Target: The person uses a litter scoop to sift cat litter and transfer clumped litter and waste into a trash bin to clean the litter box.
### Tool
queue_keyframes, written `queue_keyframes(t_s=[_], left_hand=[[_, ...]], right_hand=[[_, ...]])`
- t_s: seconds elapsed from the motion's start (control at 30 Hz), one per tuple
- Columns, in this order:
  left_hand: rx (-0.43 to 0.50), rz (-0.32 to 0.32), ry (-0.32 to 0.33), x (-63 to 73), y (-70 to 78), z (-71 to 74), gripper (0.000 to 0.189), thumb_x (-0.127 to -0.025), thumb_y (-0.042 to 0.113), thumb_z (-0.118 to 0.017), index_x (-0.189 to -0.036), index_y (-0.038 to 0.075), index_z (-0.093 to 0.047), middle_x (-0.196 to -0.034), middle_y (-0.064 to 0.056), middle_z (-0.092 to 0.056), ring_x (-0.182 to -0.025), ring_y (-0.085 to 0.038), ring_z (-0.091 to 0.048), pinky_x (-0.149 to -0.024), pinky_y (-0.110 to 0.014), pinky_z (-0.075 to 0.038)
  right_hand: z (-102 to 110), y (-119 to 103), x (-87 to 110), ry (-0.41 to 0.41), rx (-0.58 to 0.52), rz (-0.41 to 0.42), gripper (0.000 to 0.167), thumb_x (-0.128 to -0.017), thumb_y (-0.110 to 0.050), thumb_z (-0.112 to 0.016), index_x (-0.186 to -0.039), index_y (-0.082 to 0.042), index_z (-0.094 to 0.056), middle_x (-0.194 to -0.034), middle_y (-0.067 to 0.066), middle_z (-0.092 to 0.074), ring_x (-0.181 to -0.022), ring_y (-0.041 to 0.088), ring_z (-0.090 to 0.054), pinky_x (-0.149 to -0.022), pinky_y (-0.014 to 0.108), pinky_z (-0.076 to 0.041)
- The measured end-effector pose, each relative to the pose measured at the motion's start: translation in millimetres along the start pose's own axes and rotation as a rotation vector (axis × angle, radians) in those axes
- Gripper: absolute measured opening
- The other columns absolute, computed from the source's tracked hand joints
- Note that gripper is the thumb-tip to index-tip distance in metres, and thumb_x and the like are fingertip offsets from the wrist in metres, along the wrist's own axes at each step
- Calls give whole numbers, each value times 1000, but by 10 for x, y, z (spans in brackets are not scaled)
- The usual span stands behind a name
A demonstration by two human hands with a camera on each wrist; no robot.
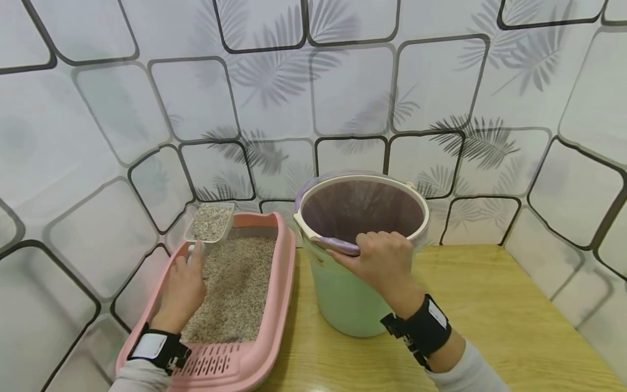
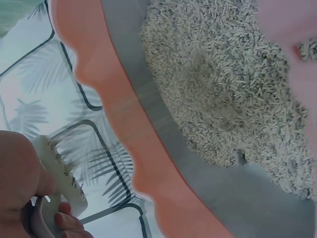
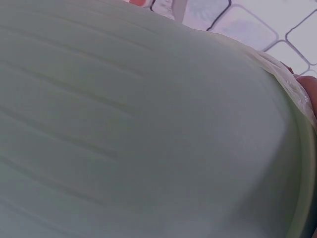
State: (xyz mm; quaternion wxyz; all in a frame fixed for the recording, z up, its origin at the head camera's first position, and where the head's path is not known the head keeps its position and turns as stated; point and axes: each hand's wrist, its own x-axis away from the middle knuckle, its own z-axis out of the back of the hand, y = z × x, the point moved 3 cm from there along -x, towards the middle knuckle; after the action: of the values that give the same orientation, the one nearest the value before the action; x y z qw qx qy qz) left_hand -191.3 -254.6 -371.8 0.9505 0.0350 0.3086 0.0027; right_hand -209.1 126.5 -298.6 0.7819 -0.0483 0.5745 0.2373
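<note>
The left hand grips the handle of a clear scoop, index finger stretched along it toward the pan; the left wrist view shows the thumb and fingers closed about that handle. The scoop is filled with grainy litter and hangs over the far left corner of a pink litter tray – above the rim, apart from the bed of litter inside.

The right hand curls over the near rim of a pale green bin, its thumb lying along a purple handle. The bin stands upright just right of the tray, its mouth open and its inside dusky purple; in the right wrist view a thin plastic film folds over the edge near the fingers.

Each wrist wears a black band with a white patch, above a pale sleeve. Under the bin runs a yellow wooden table – behind everything, a whitish patterned covering with dark rounded outlines and grey feathery leaves.
</note>
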Motion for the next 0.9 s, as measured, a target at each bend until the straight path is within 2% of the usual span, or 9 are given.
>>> queue_keyframes(t_s=[0.07,0.3,0.43,0.63,0.73,0.9], left_hand=[[9,-9,28,-21,1,26,83,-68,-12,-63,-145,-6,-32,-91,-37,-49,-67,-43,-49,-58,-52,-41],[94,47,17,-97,-12,106,87,-70,-11,-62,-149,-1,-25,-110,-44,-45,-85,-59,-51,-57,-61,-44],[88,44,55,-158,-15,163,90,-69,-11,-66,-149,-1,-26,-110,-43,-45,-81,-58,-51,-54,-60,-43],[127,70,39,-243,-15,209,94,-70,-12,-61,-153,3,-18,-113,-41,-41,-82,-53,-48,-55,-55,-42],[155,76,80,-266,-7,213,93,-70,-14,-58,-153,6,-18,-111,-39,-40,-79,-50,-48,-52,-54,-41],[169,50,171,-287,25,217,90,-69,-15,-55,-151,5,-22,-109,-39,-41,-77,-50,-48,-50,-55,-40]], right_hand=[[-2,1,-1,-3,2,0,68,-67,-69,-70,-45,-15,-33,-41,-4,-27,-36,13,-21,-38,27,-16],[11,-3,1,-2,18,-2,70,-64,-69,-72,-44,-15,-33,-40,-4,-27,-36,13,-21,-38,27,-16],[8,-4,-2,-8,3,6,69,-66,-69,-72,-45,-16,-32,-40,-4,-27,-36,12,-20,-38,27,-15],[-9,9,1,-4,4,10,69,-65,-69,-72,-45,-17,-32,-40,-4,-26,-37,12,-18,-39,26,-14],[-11,12,3,-2,4,10,69,-64,-69,-73,-45,-17,-32,-40,-4,-26,-36,12,-18,-39,25,-13],[-6,12,9,4,4,6,69,-63,-68,-74,-45,-17,-32,-40,-5,-26,-36,12,-19,-38,26,-15]])
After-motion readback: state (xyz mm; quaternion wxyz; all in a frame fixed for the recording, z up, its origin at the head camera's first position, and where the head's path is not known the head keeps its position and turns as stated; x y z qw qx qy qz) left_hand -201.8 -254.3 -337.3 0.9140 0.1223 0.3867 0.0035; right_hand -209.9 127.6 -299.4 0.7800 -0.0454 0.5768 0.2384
